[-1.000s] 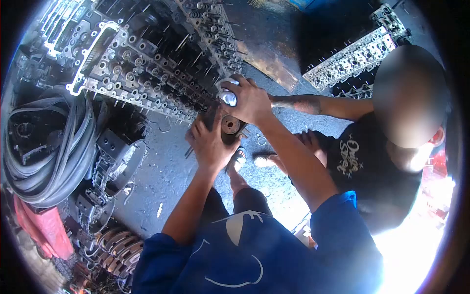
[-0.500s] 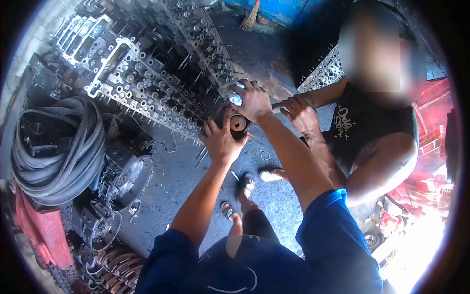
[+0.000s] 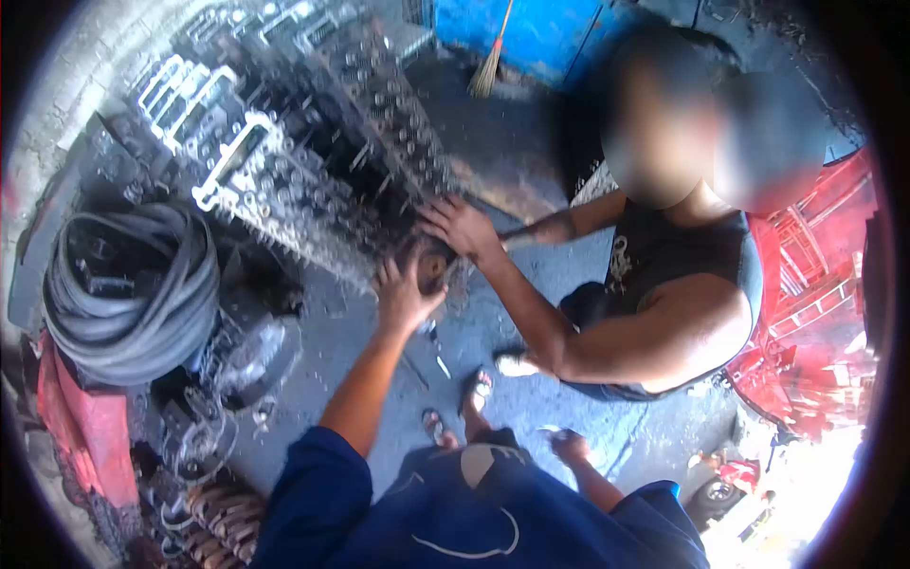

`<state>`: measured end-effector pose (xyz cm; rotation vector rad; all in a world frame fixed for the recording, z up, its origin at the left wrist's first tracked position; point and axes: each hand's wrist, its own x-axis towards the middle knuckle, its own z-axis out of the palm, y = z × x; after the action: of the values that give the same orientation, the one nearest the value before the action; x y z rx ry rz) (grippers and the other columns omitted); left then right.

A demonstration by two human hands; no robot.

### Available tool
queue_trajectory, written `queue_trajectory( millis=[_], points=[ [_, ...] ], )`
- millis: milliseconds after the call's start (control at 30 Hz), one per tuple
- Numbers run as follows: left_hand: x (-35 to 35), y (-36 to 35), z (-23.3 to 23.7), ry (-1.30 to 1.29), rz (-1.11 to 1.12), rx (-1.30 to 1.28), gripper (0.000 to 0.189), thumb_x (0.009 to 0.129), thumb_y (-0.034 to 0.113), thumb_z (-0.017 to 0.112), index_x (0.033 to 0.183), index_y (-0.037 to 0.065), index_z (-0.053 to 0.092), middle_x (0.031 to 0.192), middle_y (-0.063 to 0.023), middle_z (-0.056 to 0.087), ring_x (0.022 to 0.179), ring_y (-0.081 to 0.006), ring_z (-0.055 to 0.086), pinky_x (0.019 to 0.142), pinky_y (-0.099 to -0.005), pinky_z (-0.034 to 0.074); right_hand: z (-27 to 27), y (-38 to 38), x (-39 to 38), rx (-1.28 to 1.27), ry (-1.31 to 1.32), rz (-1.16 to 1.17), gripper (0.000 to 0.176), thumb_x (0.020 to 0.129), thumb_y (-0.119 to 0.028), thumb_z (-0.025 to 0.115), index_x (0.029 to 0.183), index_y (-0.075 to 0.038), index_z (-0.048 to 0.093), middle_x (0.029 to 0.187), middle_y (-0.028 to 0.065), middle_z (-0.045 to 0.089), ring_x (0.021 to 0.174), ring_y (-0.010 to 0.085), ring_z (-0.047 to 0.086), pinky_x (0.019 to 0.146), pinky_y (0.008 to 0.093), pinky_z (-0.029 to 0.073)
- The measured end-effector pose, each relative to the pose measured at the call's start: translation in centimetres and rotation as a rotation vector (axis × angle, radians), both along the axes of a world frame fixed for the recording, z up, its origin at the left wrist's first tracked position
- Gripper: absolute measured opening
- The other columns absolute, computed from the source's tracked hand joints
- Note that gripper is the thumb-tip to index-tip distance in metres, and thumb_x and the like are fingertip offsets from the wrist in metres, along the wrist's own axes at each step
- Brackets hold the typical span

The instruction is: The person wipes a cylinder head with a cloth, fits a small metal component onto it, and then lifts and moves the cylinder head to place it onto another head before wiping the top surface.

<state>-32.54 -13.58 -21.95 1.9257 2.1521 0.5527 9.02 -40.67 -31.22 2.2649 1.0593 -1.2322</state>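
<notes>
My left hand [image 3: 408,301] grips a dark, round metal part [image 3: 436,265] with a rusty-brown centre, beside the end of a row of engine cylinder heads [image 3: 275,190]. A co-worker's hand [image 3: 460,226] reaches in from the right and lies against the upper side of the same part. Low at my right side, my right hand [image 3: 573,446] is apart from the part. Its fingers look closed, with a pale, shiny thing at them, too blurred to name. The co-worker's other hand is hidden behind the near arm.
A coiled grey hose [image 3: 133,294] lies at the left above a red cloth [image 3: 90,427]. Coil springs [image 3: 223,517] sit lower left. The co-worker [image 3: 692,275] crouches at the right. A broom [image 3: 488,71] stands by a blue panel [image 3: 540,38]; red metalwork [image 3: 815,284] is far right.
My right hand has left the round part and dropped to my side. The co-worker has leaned in and put a hand on the part. My left hand keeps its hold.
</notes>
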Motion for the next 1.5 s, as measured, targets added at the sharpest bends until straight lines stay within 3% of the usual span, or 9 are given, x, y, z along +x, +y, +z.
queue_trajectory(
  millis=[100, 267, 367, 433, 700, 967, 1033, 1167, 1500],
  points=[
    [-1.4, -2.6, 1.8, 0.192, -0.05, -0.027, 0.096, 0.07, 0.059, 0.071, 0.148, 0.022, 0.03, 0.142, -0.0283, 0.032, 0.127, -0.0467, 0.036, 0.102, -0.0616, 0.028, -8.1, -15.8, 19.4, -0.154, 0.351, 1.095, 0.041, 0.084, -0.051, 0.059, 0.103, -0.016, 0.069, 0.091, 0.0115, 0.069, 0.089, 0.0236, 0.067, 0.077, 0.0367, 0.055],
    [-6.0, -8.0, 3.3, 0.128, -0.042, 0.088, 0.075, 0.079, 0.049, 0.069, 0.14, 0.013, 0.043, 0.134, -0.0247, 0.041, 0.124, -0.0415, 0.041, 0.097, -0.0562, 0.035, 0.0, -14.9, 20.2, -0.225, -0.172, 0.011, 0.063, 0.078, -0.054, 0.061, 0.105, 0.002, 0.067, 0.102, 0.0199, 0.069, 0.099, 0.0295, 0.066, 0.082, 0.0407, 0.053],
    [-10.6, -13.9, 1.2, -0.075, 0.199, -0.004, 0.061, 0.084, 0.035, 0.069, 0.132, 0.004, 0.048, 0.126, -0.0251, 0.048, 0.117, -0.0425, 0.047, 0.097, -0.0496, 0.04, 4.9, -4.2, 11.4, -0.175, -0.148, 0.167, 0.058, 0.079, -0.053, 0.059, 0.102, 0.0, 0.069, 0.098, 0.0189, 0.071, 0.1, 0.03, 0.067, 0.083, 0.0402, 0.052],
    [-13.9, -20.8, -2.2, 0.037, 0.201, -0.077, 0.057, 0.086, 0.033, 0.067, 0.13, 0.002, 0.048, 0.123, -0.0276, 0.049, 0.115, -0.0457, 0.048, 0.097, -0.0484, 0.041, 4.2, -0.2, 7.2, 0.008, 0.198, -0.164, 0.029, 0.079, -0.038, 0.064, 0.088, -0.011, 0.068, 0.074, 0.0056, 0.064, 0.061, 0.013, 0.059, 0.054, 0.0305, 0.052],
    [-20.7, -42.4, -4.1, -0.105, 0.347, -0.66, 0.055, 0.082, 0.029, 0.071, 0.127, 0.005, 0.051, 0.112, -0.0282, 0.052, 0.098, -0.0439, 0.055, 0.084, -0.0484, 0.047, 9.0, 12.0, -15.1, 0.151, 0.478, 0.3, 0.046, 0.076, -0.043, 0.073, 0.106, -0.009, 0.068, 0.094, 0.0174, 0.07, 0.087, 0.0289, 0.069, 0.077, 0.0406, 0.053],
    [-35.3, -17.9, 0.4, -0.164, 0.343, -0.172, 0.04, 0.084, 0.023, 0.07, 0.118, 0.006, 0.058, 0.111, -0.0202, 0.059, 0.097, -0.0383, 0.059, 0.084, -0.0449, 0.047, 6.9, 13.4, -28.3, 0.307, 0.535, 0.471, 0.057, 0.077, -0.049, 0.071, 0.119, -0.011, 0.063, 0.117, 0.0219, 0.062, 0.108, 0.0347, 0.061, 0.092, 0.0424, 0.048],
    [-37.6, -7.9, 2.9, -0.452, 0.175, 0.013, 0.039, 0.085, 0.025, 0.067, 0.118, 0.006, 0.058, 0.114, -0.0217, 0.058, 0.106, -0.0405, 0.055, 0.09, -0.0462, 0.045, 0.7, 13.2, -27.8, 0.228, 0.51, 0.214, 0.053, 0.075, -0.044, 0.075, 0.113, -0.008, 0.066, 0.108, 0.0203, 0.067, 0.1, 0.0293, 0.065, 0.087, 0.0408, 0.051],
    [-40.1, 6.0, 8.9, 0.073, -0.152, 0.313, 0.04, 0.087, 0.028, 0.065, 0.12, 0.007, 0.057, 0.119, -0.0222, 0.055, 0.109, -0.0398, 0.054, 0.095, -0.0469, 0.043, 5.4, 10.1, -30.0, 0.374, 0.248, -0.371, 0.039, 0.076, -0.033, 0.071, 0.102, -0.005, 0.07, 0.081, 0.0068, 0.068, 0.069, 0.014, 0.062, 0.062, 0.0325, 0.052],
    [-46.5, 16.3, 11.3, 0.334, -0.051, 0.061, 0.065, 0.085, 0.04, 0.064, 0.142, 0.018, 0.04, 0.129, -0.0222, 0.048, 0.121, -0.0393, 0.046, 0.096, -0.0525, 0.04, 8.7, -1.7, -34.8, 0.451, -0.06, -0.835, 0.051, 0.079, -0.031, 0.071, 0.12, -0.004, 0.058, 0.088, 0.0125, 0.069, 0.073, 0.0192, 0.067, 0.063, 0.0331, 0.055]
  ],
)
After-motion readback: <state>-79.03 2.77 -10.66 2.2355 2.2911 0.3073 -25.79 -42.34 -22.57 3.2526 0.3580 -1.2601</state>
